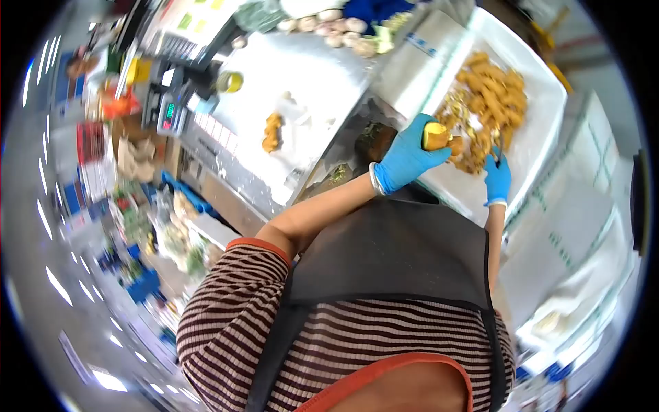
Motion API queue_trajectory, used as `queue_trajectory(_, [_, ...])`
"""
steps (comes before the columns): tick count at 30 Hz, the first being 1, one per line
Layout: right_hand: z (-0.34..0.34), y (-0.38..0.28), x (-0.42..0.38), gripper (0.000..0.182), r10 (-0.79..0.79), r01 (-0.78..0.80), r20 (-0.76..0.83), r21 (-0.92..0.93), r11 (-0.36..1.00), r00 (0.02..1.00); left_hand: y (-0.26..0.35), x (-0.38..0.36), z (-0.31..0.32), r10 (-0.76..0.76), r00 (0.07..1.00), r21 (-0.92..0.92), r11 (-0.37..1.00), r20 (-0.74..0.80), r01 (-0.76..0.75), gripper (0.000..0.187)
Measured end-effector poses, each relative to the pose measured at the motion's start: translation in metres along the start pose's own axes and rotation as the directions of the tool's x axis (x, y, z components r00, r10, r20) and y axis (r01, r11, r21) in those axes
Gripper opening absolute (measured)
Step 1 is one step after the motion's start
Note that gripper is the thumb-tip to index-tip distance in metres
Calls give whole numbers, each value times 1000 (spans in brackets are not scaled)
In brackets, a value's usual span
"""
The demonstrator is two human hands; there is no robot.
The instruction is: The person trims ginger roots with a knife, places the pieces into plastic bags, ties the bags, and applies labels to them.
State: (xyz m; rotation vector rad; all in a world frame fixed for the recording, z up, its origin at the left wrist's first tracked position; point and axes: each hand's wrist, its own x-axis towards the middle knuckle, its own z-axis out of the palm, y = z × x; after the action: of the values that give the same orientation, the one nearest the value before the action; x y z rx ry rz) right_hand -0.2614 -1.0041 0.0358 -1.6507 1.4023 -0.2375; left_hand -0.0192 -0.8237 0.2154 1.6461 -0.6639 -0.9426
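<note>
My left hand (pixel 405 159), in a blue glove, is closed around a piece of ginger (pixel 435 136) with a bright yellow cut face turned up. It is over the near left side of a white tub (pixel 546 147). Inside the tub lies a heap of ginger roots (pixel 495 93), with smaller yellow pieces on its left side. My right hand (pixel 498 180), also gloved in blue, is at the heap's lower edge. Its fingers are closed on a slim dark tool (pixel 501 141), whose kind I cannot make out.
Left of the tub stands a metal table (pixel 309 69) with a ginger root (pixel 272 132) beside clear plastic. Garlic bulbs (pixel 336 27) line its far edge. A scale with a lit display (pixel 170 113) stands at the left. White woven sacks (pixel 570 220) lie right of the tub.
</note>
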Motion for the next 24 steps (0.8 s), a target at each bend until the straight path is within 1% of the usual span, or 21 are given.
queue_trajectory(1, [-6,-31,-3,38,72,-73,10,32,997,997,6,-5,-16,-25,997,64,998,-69,29,44])
queue_trajectory(3, [-5,-80,-8,37,-15,19,-57,78,997,998,8,-21,-53,12,978,101,995,-208,9,47])
queue_trajectory(4, [-2,-101,-9,37,-114,116,-59,19,993,992,11,-32,-73,-39,972,56,997,-231,53,42])
queue_trajectory(5, [1,-121,-8,37,-215,213,-63,-35,976,975,16,-47,-94,-107,960,-52,994,-257,97,41])
queue_trajectory(6, [8,-141,-6,37,-316,310,-74,-83,947,946,10,-61,-113,-130,923,121,975,-361,185,45])
queue_trajectory(7, [19,-160,-4,37,-338,337,-34,-18,941,941,1,-74,-131,-106,857,293,913,-504,285,48])
queue_trajectory(8, [36,-168,6,38,-379,380,11,-14,925,925,-21,-88,-151,-109,790,328,869,-603,370,53])
queue_trajectory(9, [56,-177,13,39,-422,422,52,-5,906,905,-44,-99,-174,-166,725,318,817,-668,480,52])
queue_trajectory(10, [75,-198,12,41,-369,372,208,26,928,906,-56,-110,-195,-265,679,174,845,-685,506,51])
queue_trajectory(11, [96,-223,7,43,-317,325,362,42,945,877,-83,-118,-215,-350,621,-4,873,-701,487,49])
queue_trajectory(12, [124,-241,3,47,-307,394,463,-102,913,831,-96,-120,-232,-421,595,-197,893,-685,405,50])
queue_trajectory(13, [156,-252,3,51,-277,468,549,-245,849,789,-110,-116,-244,-451,550,-296,889,-703,350,50])
queue_trajectory(14, [193,-249,6,54,-426,624,578,-194,757,696,-148,-111,-259,-430,551,-345,903,-715,257,52])
queue_trajectory(15, [230,-246,12,56,-549,757,603,-146,637,579,-183,-103,-270,-333,576,-325,938,-746,120,40])
queue_trajectory(16, [260,-257,8,55,-562,804,630,-181,566,537,-221,-94,-279,-233,597,-216,971,-768,102,41])
queue_trajectory(17, [286,-268,0,55,-559,840,660,-217,497,501,-244,-89,-287,-142,613,-108,990,-778,93,41])
queue_trajectory(18, [311,-274,3,56,-539,852,686,-243,463,489,-233,-88,-289,-156,609,-153,987,-778,57,44])
queue_trajectory(20, [347,-282,6,58,-472,861,737,-303,409,484,-185,-102,-276,-202,614,-251,968,-763,7,50])
queue_trajectory(22, [358,-299,0,58,-307,851,808,-402,337,503,-139,-139,-273,-307,773,-528,848,-555,-42,49])
queue_trajectory(23, [364,-314,-4,58,-226,848,830,-442,293,511,-117,-155,-277,-320,840,-646,762,-438,-47,49])
queue_trajectory(24, [365,-332,-12,51,-176,866,856,-443,231,485,-104,-173,-281,-293,874,-651,759,-387,-33,50])
